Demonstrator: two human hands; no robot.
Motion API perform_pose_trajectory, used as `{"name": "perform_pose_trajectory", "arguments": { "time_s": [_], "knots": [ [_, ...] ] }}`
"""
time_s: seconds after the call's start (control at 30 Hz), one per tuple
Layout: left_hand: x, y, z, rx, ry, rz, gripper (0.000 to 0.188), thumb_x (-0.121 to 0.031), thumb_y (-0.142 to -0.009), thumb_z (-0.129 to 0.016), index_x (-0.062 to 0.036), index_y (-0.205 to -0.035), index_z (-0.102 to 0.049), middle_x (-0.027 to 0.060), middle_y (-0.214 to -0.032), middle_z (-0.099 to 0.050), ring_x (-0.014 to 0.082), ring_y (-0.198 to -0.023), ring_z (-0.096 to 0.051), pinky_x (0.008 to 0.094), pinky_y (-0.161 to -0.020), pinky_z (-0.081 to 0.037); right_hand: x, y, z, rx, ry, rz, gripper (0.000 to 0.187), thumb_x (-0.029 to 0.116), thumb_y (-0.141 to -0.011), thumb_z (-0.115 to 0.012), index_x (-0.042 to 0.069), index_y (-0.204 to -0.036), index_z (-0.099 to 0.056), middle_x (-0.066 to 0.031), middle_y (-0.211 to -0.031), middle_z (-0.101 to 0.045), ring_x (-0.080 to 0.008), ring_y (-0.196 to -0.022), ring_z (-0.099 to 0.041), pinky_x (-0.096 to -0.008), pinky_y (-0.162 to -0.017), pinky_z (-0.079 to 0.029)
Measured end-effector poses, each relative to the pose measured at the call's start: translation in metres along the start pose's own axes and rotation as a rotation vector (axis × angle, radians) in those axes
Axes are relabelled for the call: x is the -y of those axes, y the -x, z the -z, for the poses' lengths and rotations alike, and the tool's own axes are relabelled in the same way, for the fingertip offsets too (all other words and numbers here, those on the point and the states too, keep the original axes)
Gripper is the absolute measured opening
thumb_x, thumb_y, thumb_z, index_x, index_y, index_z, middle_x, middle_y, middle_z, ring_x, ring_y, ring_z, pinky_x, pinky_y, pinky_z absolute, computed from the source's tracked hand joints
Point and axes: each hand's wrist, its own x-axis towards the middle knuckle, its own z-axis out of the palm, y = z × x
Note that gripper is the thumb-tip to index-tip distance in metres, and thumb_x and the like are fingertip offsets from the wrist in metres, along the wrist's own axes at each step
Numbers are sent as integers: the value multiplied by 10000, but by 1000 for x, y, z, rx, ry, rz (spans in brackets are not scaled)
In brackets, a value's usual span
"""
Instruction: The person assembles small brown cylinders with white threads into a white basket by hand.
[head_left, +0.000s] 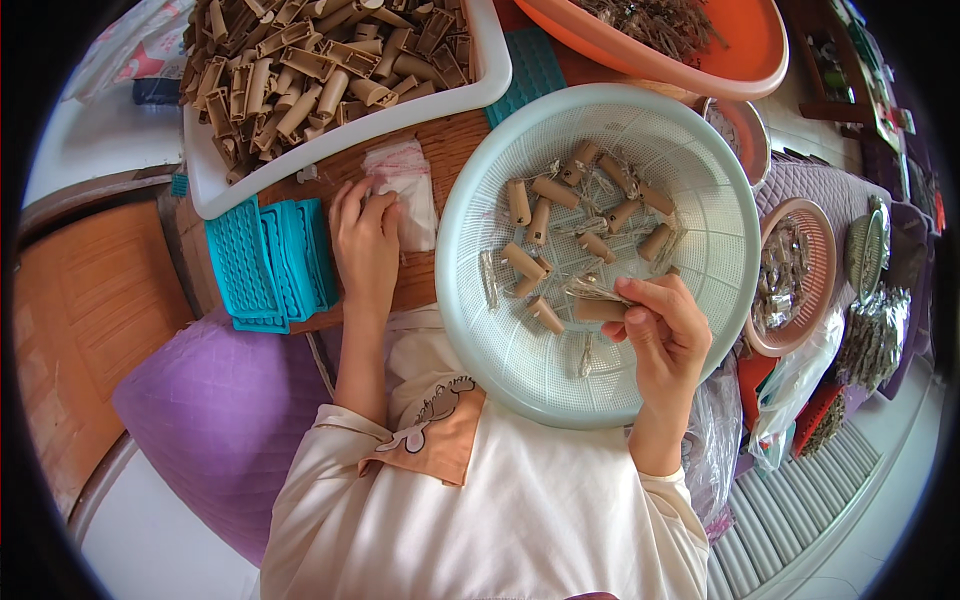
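On the wooden table [455, 140], near purple quilting [205, 425], lie plastic bags [415, 210].

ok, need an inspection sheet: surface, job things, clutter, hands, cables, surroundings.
Surface: wooden table, largely covered.
Job things: colander with loose tan tubes and silvery strands; white bag on the table.
Clutter: bin heaped with tan parts; teal trays; orange basin.
Hands: right hand pinches one tube and a strand bundle over the colander; left hand at the bag.
Cables: nothing seen.
Surroundings: wooden panel and purple fabric left; pink basket right.
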Motion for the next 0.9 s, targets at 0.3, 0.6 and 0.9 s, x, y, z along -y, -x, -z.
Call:
{"name": "perform_pose_trajectory", "arguments": {
  "time_s": [0.3, 0.6, 0.9],
  "knots": [
    [-11, -6, 7, 69, 128, 296, 287, -59, -671, -676, -28, -928, -554, 119, -994, -519, 282, -836, -545, 352, -698, -448, 0, -1, 1, -6, 149, -21, 159, -46, -737, -591, -14, -890, -619, -60, -728, -549, -121, -605, -575, -207, -515, -445],
    [-7, -6, 6, 197, 192, 357, 312, -6, -691, -619, -18, -984, -510, 190, -867, -546, 338, -800, -556, 387, -659, -453, -3, -2, -2, 46, 221, 13, 159, -32, -719, -610, 23, -866, -635, -60, -750, -582, -142, -629, -577, -223, -527, -447],
    [-9, -11, 3, 156, 225, 208, 384, -6, -737, -571, -34, -1111, -490, 191, -944, -573, 322, -777, -571, 367, -670, -458, -5, -3, -2, 75, 258, 10, 157, -30, -723, -608, 23, -868, -634, -56, -749, -580, -144, -634, -581, -229, -529, -453]
  ]
}}
